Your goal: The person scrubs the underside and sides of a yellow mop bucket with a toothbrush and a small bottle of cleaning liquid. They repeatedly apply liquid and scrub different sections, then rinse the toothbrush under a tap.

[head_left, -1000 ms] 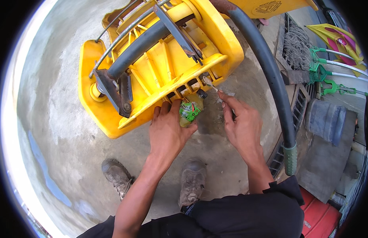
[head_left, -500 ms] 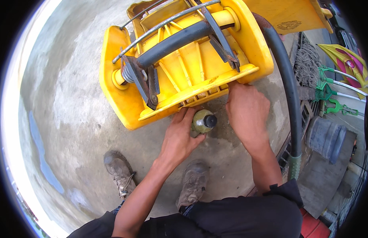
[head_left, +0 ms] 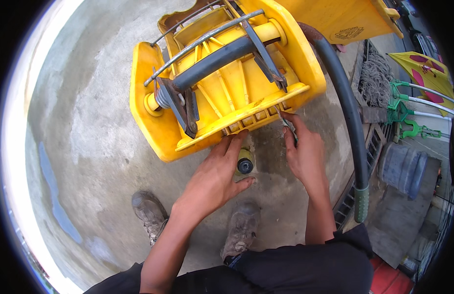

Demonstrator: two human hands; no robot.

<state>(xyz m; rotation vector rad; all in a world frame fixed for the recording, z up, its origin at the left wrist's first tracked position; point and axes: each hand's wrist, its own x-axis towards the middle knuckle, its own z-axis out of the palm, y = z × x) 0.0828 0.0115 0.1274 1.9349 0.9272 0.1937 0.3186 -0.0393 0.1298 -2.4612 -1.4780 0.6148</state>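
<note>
A yellow mop wringer (head_left: 222, 110) with metal bars and a long black lever handle (head_left: 345, 105) lies tilted in front of me. My left hand (head_left: 212, 174) touches its near lower edge with the fingertips, thumb spread away. My right hand (head_left: 305, 152) is closed around a slim tool (head_left: 285, 123) with a pale greenish handle; its exact kind is unclear. The tool's thin end reaches the slotted near edge of the wringer, toward the right. Beside my left thumb, a small yellow-green bottle (head_left: 245, 165) with a black cap stands on the floor, partly hidden by that hand.
A yellow bucket part (head_left: 334, 22) stands at the far right. Along the right lie a grey string mop head (head_left: 376, 76), green mop clamps (head_left: 401, 105), a clear bluish water jug (head_left: 403, 170) and a metal grate (head_left: 356, 188). My boots (head_left: 241, 223) stand close on the concrete floor (head_left: 99, 132).
My right hand has turned and drawn back slightly from the wringer edge, bringing the slim tool into sight. My left thumb has moved across nearer the bottle cap. The whole view has shifted a little.
</note>
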